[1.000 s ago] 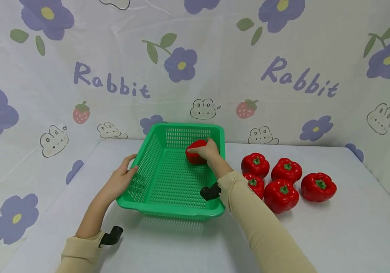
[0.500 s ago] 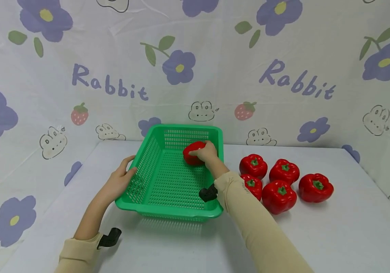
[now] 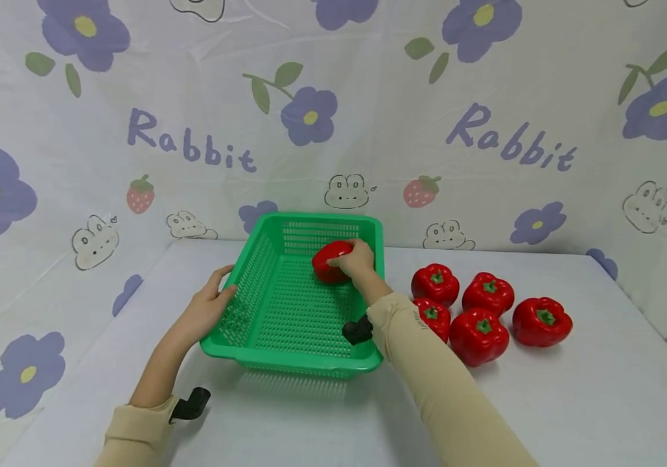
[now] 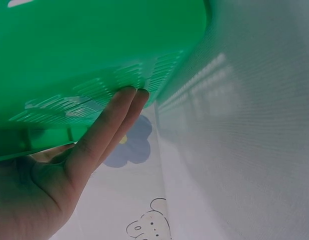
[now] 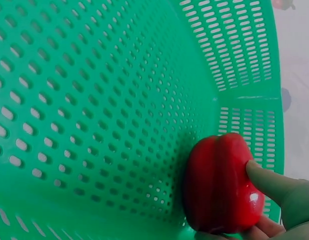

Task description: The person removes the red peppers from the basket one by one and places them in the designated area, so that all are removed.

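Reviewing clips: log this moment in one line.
right hand: holds red pepper inside green basket | left hand: flat against basket's side | five peppers on table

Left hand [image 3: 207,310] lies flat with straight fingers; right hand [image 3: 358,259] curls in a grip.

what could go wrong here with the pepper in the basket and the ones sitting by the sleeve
The right hand holds the red pepper on its side at the green basket's far corner; let go, it may roll. The right sleeve lies against the loose peppers and might nudge them. The left hand only rests on the basket's wall, so it may slide.
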### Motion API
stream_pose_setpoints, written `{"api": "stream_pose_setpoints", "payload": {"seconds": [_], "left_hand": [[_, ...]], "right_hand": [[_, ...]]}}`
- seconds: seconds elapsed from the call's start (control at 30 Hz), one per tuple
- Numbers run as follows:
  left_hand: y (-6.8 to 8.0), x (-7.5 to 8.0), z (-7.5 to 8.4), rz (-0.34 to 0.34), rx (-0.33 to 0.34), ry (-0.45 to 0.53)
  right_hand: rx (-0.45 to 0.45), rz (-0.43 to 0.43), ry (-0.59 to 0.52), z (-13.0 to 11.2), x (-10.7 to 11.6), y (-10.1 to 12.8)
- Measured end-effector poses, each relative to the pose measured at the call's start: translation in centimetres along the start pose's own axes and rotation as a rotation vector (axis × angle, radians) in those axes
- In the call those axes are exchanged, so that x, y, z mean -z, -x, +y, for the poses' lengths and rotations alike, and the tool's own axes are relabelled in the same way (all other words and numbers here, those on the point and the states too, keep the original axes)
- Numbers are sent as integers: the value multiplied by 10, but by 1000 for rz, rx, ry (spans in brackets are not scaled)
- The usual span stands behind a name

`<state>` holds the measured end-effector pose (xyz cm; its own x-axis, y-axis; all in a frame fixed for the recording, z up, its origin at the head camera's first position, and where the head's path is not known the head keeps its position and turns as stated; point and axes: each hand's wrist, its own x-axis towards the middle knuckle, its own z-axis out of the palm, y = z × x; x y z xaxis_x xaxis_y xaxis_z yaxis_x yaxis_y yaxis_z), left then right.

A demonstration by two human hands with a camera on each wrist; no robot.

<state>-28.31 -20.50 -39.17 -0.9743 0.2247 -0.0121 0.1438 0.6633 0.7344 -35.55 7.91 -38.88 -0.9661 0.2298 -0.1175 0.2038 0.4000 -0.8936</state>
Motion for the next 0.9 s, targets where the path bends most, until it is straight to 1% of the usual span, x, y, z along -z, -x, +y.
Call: {"api": "stream_pose_setpoints", "payload": {"seconds": [0.23,0.33,0.53,0.7,0.9], "left_hand": [[-1,-1,1,3,0,-1],[0,-1,1,6,1,-2],[1,-1,1,11,-3,-6],[-1,-1,1,9,-3,-1],[0,-1,-1,6,-5,-8]], "right_hand": [[51,-22,-10,-1,0,5],[70,-42,-33,-1,-3,8],[82,-51,-82,-5,-5,16],[93,-93,-150,-13,-3,26],[152,-127,-241,-28,9,40]]}}
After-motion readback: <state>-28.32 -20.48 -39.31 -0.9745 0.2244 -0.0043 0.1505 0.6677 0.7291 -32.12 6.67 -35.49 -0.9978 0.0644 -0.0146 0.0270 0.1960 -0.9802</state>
